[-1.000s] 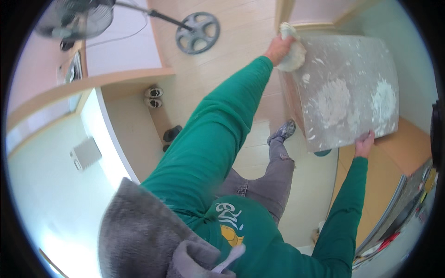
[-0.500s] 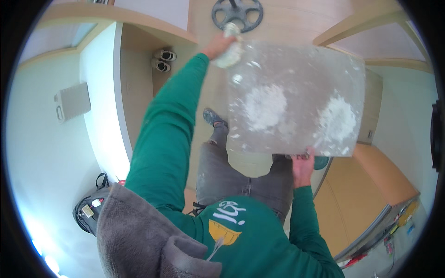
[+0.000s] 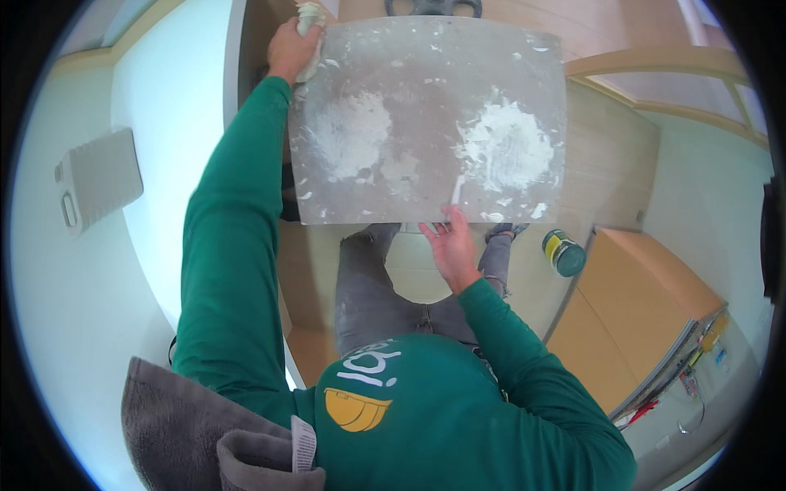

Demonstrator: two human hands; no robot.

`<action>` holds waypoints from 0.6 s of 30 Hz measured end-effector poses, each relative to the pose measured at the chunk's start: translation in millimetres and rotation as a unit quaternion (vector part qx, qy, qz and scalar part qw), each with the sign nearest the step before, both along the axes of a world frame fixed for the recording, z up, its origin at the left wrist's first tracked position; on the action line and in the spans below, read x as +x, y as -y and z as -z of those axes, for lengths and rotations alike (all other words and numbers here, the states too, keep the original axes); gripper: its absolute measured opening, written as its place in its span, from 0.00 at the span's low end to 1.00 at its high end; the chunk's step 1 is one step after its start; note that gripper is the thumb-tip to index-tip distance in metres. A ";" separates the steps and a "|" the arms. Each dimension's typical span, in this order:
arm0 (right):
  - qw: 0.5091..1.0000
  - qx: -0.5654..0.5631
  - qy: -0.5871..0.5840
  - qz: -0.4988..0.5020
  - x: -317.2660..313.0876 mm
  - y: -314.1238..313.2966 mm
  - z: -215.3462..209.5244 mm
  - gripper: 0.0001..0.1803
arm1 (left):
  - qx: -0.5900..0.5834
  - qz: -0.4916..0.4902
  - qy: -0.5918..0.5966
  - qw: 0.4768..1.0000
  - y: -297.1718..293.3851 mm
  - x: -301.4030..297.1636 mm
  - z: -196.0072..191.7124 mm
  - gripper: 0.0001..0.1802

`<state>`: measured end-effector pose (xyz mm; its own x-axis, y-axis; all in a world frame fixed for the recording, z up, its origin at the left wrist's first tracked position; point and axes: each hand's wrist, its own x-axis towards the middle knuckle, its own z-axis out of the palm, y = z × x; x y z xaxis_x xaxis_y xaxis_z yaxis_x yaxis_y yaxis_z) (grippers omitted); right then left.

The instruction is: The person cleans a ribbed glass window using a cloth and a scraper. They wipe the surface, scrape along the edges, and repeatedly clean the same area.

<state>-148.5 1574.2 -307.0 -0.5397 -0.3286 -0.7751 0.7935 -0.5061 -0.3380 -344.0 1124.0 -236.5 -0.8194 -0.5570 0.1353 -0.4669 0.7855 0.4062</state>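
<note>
A grey rectangular board [image 3: 422, 123], daubed with two large white patches and small white smears, spans the upper middle of the view. At its far left corner my left hand [image 3: 293, 51] is closed around a crumpled whitish cloth or bag [image 3: 309, 18]; whether it also grips the board, I cannot tell. My right hand [image 3: 453, 245] pinches the board's near edge, with a fingertip on the top face. A narrow white strip [image 3: 458, 190] lies just beyond that fingertip; smear or tool, I cannot tell.
A green tub with a yellow label [image 3: 563, 252] is on the floor to the right, near a tan cabinet [image 3: 639, 307]. A dark spoked base [image 3: 432, 8] shows past the board's far edge. On the left, a pale plastic jerrycan [image 3: 100, 182] is against the wall. A wood-framed panel [image 3: 679, 69] rises at upper right.
The board has moved left and slightly up in view, with both hands. My right hand stays at its near edge. The green tub, mostly hidden before, now shows fully.
</note>
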 end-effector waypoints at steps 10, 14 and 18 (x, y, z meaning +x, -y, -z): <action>0.947 0.085 -0.137 -0.279 -15.3 -96.0 -52.9 0.20 | 0.620 -0.123 -0.120 0.765 -223.2 156.4 -58.0 0.25; 0.908 0.141 -0.192 -0.345 -43.7 -218.3 -81.4 0.18 | 0.749 -0.219 -0.160 0.605 -293.3 295.6 -28.6 0.23; 0.838 0.294 -0.270 -0.371 -91.3 -360.0 -80.9 0.17 | 0.770 -0.292 -0.228 0.520 -397.9 316.6 -60.0 0.27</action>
<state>-239.8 1934.2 -226.1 -0.6799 -0.3756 -0.6299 0.4670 0.4405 -0.7667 -27.4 1522.0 -176.4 -0.5286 -0.4281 -0.7330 -0.0233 -0.8559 0.5166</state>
